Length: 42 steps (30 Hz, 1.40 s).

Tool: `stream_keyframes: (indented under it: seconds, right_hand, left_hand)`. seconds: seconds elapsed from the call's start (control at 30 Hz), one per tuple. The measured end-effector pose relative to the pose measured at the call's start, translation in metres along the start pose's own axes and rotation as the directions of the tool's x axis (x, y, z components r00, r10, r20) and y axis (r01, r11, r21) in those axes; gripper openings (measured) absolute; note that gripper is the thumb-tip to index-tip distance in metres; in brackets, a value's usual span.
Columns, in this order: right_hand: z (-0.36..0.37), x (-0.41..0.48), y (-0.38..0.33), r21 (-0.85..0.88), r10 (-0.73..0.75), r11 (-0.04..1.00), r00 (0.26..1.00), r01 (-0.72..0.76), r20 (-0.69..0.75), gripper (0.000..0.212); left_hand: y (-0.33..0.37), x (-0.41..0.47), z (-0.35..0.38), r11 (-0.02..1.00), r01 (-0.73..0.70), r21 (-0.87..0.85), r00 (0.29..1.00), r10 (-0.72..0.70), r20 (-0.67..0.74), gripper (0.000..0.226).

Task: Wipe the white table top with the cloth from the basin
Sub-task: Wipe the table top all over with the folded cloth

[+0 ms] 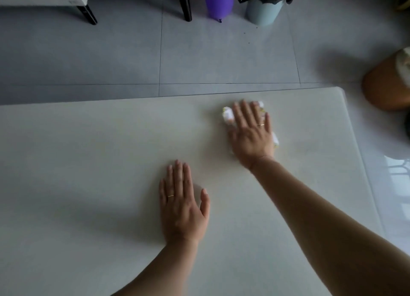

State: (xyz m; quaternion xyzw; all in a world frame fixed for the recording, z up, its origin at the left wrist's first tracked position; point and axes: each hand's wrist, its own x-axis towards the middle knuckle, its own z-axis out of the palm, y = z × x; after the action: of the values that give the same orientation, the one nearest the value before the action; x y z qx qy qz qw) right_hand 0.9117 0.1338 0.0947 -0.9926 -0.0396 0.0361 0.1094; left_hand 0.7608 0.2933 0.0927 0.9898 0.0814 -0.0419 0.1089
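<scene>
Cloth, white with faint yellow-green print, lies bunched flat on the white table top, pinned under the right hand. Right hand flat on it, palm down, fingers straight and slightly spread, pressing rather than clutching; cloth shows past the thumb side, between the fingertips and just beyond the little-finger edge. Thin ring on one finger. Right forearm stretches out toward the table's far right corner. Left hand rests flat on the bare top, nearer the body and to the left of the pressing hand, well apart from the cloth; fingers straight and together, thumb out, holding nothing, also ringed. Beyond the pressing hand, past the table edge, grey tiled floor. Farther off: a purple balloon beside a pale bin lined with a black bag, and dark furniture legs. To the right of the cloth, off the table, a brown rounded object, partly cut off.
</scene>
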Motion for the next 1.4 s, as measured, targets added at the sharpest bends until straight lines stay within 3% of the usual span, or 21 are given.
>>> stream_keyframes:
  seconds: [0.13,0.2,0.3,0.37,0.47,0.63,0.8,0.9,0.97,1.07,1.17,1.27,1.4]
  right_hand:
    - [0.004,0.016,-0.009,0.031,0.368,0.930,0.930,-0.367,-0.024,0.058]
    - [0.011,0.023,-0.044,0.054,0.403,0.914,0.915,-0.402,-0.021,0.060]
    - [0.019,0.028,-0.093,0.069,0.070,0.995,0.997,-0.072,0.031,0.059]
    - [0.016,0.031,-0.090,0.061,-0.131,0.990,0.988,0.126,0.077,0.057]
    - [0.007,0.032,-0.037,0.025,-0.199,0.980,0.977,0.197,0.071,0.055]
    - [-0.018,0.033,0.064,-0.021,0.127,0.992,0.992,-0.127,0.012,0.055]
    - [-0.033,0.039,0.118,0.007,0.401,0.916,0.916,-0.401,-0.004,0.056]
    - [-0.033,0.044,0.107,0.010,0.492,0.871,0.871,-0.491,-0.003,0.057]
    - [-0.027,0.038,0.078,0.032,0.460,0.887,0.888,-0.460,-0.009,0.057]
    - [-0.011,0.009,0.034,0.050,0.213,0.976,0.977,-0.212,-0.003,0.056]
    - [-0.015,-0.015,0.053,0.034,0.002,0.999,0.999,-0.003,0.039,0.054]
    - [-0.024,-0.037,0.108,0.020,0.168,0.986,0.986,-0.168,-0.003,0.053]
    - [-0.026,-0.057,0.121,0.013,0.456,0.890,0.890,-0.456,-0.008,0.058]
  left_hand:
    - [0.000,0.000,0.002,1.000,-0.009,-0.003,1.000,0.009,-0.023,0.068]
    - [0.001,0.000,0.002,1.000,-0.013,-0.010,0.999,0.012,-0.031,0.068]
    - [0.000,0.000,0.002,1.000,-0.010,-0.012,0.999,0.010,-0.032,0.068]
    - [0.000,0.000,0.002,1.000,-0.012,-0.014,0.999,0.011,-0.039,0.068]
    - [0.000,0.000,0.003,1.000,-0.014,-0.008,0.999,0.013,-0.039,0.068]
    - [-0.002,0.000,0.003,1.000,-0.020,0.004,0.999,0.021,-0.038,0.067]
    - [-0.002,0.001,0.003,1.000,-0.026,0.006,0.998,0.026,-0.055,0.067]
    - [0.000,0.001,0.003,1.000,-0.024,0.009,0.997,0.025,-0.067,0.067]
    - [0.000,0.001,0.004,1.000,-0.026,0.008,0.997,0.026,-0.070,0.067]
    - [0.000,0.000,0.004,1.000,-0.022,0.016,0.997,0.024,-0.078,0.067]
    - [0.000,0.000,0.003,1.000,-0.027,0.013,0.996,0.028,-0.089,0.067]
    - [0.000,0.000,0.004,0.999,-0.031,0.015,0.994,0.033,-0.103,0.067]
    - [0.002,0.001,0.005,1.000,-0.022,0.014,0.994,0.024,-0.109,0.068]
